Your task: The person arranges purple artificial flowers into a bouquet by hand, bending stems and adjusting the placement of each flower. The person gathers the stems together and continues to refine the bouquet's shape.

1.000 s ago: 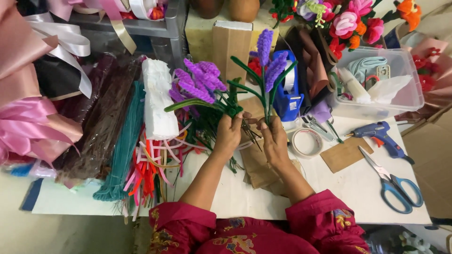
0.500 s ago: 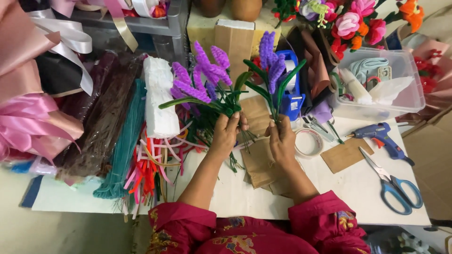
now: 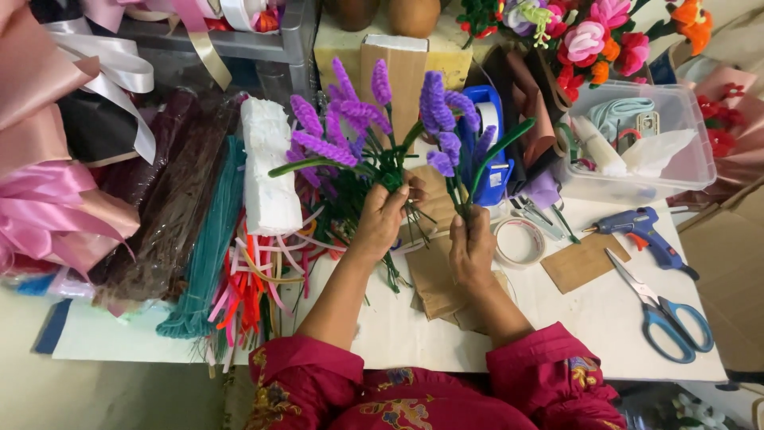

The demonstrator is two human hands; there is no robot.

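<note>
My left hand [image 3: 383, 216] grips the green stems of a large bunch of purple pipe-cleaner lavender flowers [image 3: 338, 127], held upright above the white table [image 3: 605, 318]. My right hand [image 3: 471, 243] holds a smaller bunch of the same purple flowers [image 3: 446, 111] with a green leaf, just to the right of the first. The two bunches stand a little apart. Both sleeves are dark red with embroidery. Brown paper [image 3: 434, 279] lies under my hands.
Bundles of coloured pipe cleaners [image 3: 239, 287] and a white foam block [image 3: 267, 167] lie left. A tape roll [image 3: 521, 241], blue glue gun [image 3: 641, 235], blue-handled scissors [image 3: 664, 310], cardboard piece [image 3: 585, 261] and clear plastic box [image 3: 637, 139] sit right. Pink ribbons [image 3: 48, 199] are far left.
Both hands have lifted the flower bunches and drawn them slightly apart; the left bunch has tilted more upright and the right bunch now sits separate in my right hand.
</note>
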